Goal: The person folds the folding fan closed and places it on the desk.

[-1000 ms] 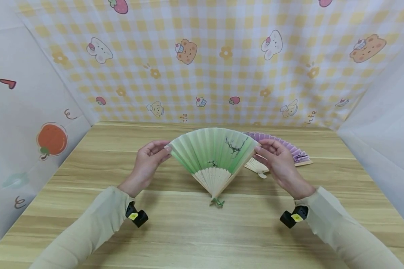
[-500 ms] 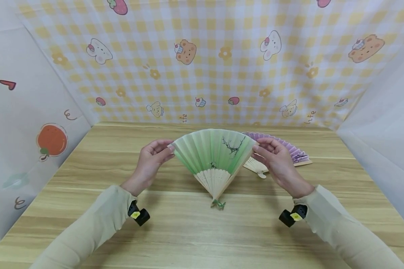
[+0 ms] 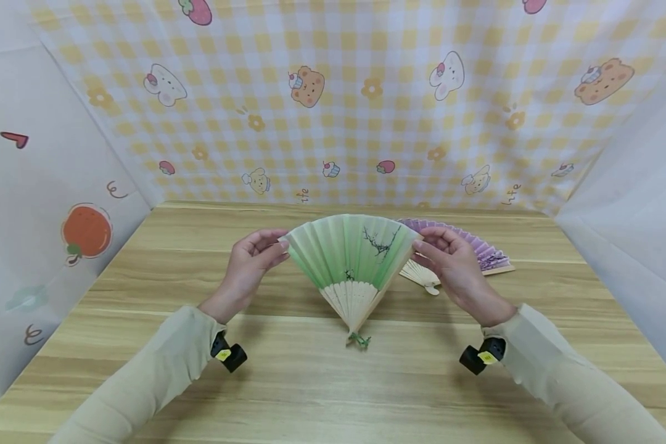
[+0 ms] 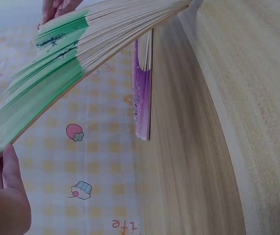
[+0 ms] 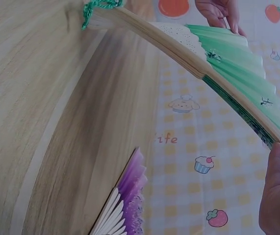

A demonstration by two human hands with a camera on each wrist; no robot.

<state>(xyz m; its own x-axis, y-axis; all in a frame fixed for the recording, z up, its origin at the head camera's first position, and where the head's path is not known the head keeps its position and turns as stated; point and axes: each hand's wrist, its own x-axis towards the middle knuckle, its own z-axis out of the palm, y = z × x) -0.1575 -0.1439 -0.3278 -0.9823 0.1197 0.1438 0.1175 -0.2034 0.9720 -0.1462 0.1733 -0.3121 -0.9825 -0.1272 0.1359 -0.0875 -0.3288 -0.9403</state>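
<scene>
A green folding fan [image 3: 333,253] is spread between both hands, with pale wooden ribs, a dark branch print and a green cord [image 3: 359,340] at its pivot end. The left hand [image 3: 248,265] pinches its left outer corner between thumb and fingers. At the opposite corner, the right hand [image 3: 456,268] pinches the other end rib. The fan's pivot points down toward the person. In the right wrist view, some folds by the right end rib [image 5: 238,112] lie bunched together. A purple folding fan [image 3: 491,253] lies spread on the table behind the right hand, which partly covers it.
The wooden table [image 3: 333,394] runs back to a yellow checked cloth [image 3: 344,123] with cartoon prints. White cloth walls [image 3: 39,185] stand at both sides. Each wrist carries a small black camera [image 3: 230,356].
The hands have come slightly closer together and the green fan's spread has narrowed a little. The purple fan has stayed where it lies.
</scene>
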